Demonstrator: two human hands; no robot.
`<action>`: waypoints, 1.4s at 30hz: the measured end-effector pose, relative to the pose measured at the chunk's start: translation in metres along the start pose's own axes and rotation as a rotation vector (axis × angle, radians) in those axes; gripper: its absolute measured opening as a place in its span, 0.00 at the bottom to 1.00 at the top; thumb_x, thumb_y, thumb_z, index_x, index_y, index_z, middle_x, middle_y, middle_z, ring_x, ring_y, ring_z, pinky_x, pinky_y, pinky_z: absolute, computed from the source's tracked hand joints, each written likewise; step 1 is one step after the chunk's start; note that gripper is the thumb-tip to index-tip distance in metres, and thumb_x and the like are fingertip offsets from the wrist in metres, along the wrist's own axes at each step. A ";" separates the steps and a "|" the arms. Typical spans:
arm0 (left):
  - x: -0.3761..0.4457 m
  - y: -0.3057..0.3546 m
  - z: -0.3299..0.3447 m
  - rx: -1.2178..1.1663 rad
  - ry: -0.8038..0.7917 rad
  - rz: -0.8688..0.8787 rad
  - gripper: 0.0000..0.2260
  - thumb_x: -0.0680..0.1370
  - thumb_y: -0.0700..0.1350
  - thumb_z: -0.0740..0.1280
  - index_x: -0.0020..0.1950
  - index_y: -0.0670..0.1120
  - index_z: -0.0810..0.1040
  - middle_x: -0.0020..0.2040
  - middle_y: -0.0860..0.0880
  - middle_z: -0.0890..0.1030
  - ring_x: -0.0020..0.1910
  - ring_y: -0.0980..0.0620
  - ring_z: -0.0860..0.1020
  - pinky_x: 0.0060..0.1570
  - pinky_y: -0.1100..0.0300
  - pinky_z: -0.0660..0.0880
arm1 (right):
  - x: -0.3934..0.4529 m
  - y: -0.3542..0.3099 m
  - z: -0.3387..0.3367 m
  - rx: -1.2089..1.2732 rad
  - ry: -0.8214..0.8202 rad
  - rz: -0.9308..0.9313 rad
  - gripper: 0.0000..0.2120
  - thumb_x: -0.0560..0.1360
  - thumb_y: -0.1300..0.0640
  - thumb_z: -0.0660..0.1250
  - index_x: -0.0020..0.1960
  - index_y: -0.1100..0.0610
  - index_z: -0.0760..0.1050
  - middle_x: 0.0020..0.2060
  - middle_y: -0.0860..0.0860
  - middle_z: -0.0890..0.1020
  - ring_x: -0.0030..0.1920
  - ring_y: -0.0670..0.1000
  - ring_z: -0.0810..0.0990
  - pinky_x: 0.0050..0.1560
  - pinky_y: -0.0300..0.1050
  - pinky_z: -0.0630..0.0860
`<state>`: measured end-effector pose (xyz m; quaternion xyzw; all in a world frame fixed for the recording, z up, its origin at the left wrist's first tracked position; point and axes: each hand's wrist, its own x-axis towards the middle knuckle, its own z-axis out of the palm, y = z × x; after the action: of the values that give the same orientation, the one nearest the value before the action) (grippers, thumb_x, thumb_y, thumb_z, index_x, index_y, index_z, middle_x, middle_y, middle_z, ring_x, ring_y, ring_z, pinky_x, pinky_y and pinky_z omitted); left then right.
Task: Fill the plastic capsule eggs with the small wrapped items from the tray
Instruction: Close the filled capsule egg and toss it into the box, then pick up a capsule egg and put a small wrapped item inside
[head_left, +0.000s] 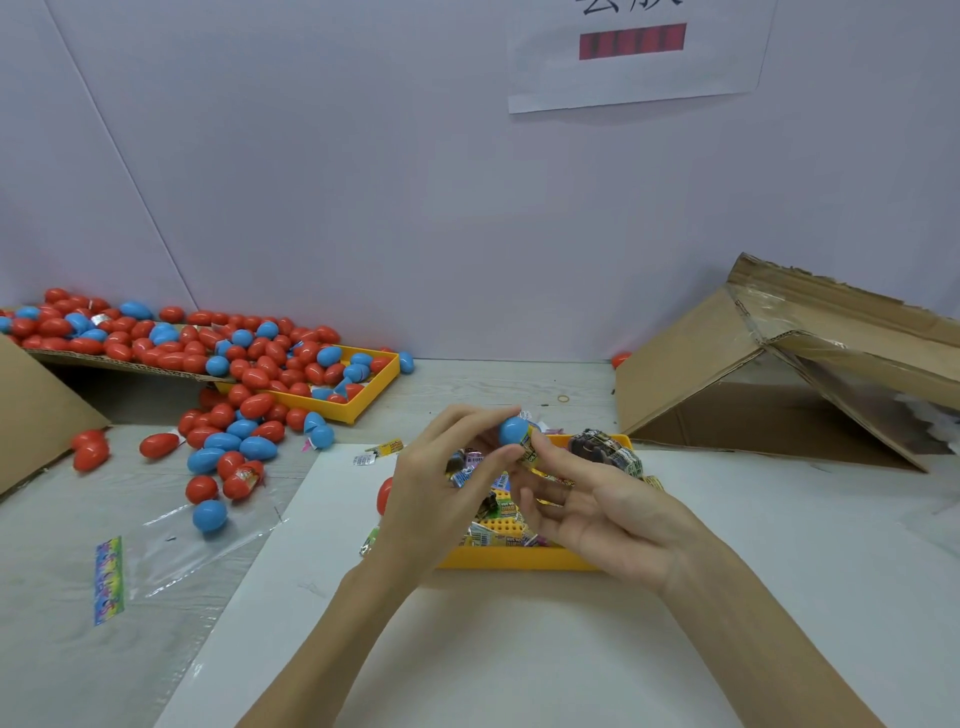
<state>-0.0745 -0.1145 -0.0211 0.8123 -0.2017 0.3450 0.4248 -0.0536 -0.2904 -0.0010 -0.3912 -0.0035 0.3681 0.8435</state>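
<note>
Far off to your left hand's (436, 499) side, red and blue capsule eggs (228, 374) are spilling across the tabletop (467, 384). Directly beneath both hands, the yellow tray (519, 558) is holding wrapped items (498, 525). Your left hand is pinching a blue egg (513, 430); your right hand (602, 509) is pinching a wrapped item (530, 449) against it.

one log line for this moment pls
left hand holds blue egg half | right hand pushes wrapped item in | over yellow tray

The pale surface (519, 384) carries a white sheet (519, 649) near, loose eggs (223, 441) left, cardboard box (779, 374) far right.
</note>
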 end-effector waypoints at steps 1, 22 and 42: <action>0.000 0.000 0.000 -0.007 0.009 -0.005 0.16 0.78 0.44 0.71 0.65 0.42 0.81 0.53 0.50 0.81 0.51 0.52 0.80 0.52 0.64 0.78 | 0.000 0.000 0.000 0.007 -0.007 0.005 0.16 0.67 0.56 0.79 0.53 0.62 0.87 0.47 0.58 0.85 0.46 0.51 0.84 0.43 0.41 0.81; -0.003 0.000 0.002 -0.196 -0.059 -0.176 0.15 0.79 0.46 0.69 0.65 0.46 0.81 0.57 0.51 0.81 0.57 0.48 0.81 0.54 0.56 0.80 | 0.000 0.002 0.001 -0.128 0.024 -0.076 0.14 0.73 0.52 0.76 0.50 0.63 0.87 0.45 0.56 0.84 0.43 0.50 0.82 0.42 0.38 0.80; 0.004 -0.014 -0.013 -0.077 0.023 -0.388 0.08 0.79 0.50 0.65 0.54 0.57 0.83 0.54 0.59 0.82 0.55 0.60 0.80 0.49 0.70 0.78 | -0.027 -0.125 -0.001 -1.187 1.021 -1.271 0.16 0.79 0.64 0.70 0.65 0.56 0.75 0.61 0.54 0.78 0.54 0.49 0.81 0.53 0.29 0.74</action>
<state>-0.0680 -0.0962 -0.0212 0.8150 -0.0497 0.2579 0.5165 0.0038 -0.3607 0.0885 -0.7843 -0.0326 -0.4228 0.4529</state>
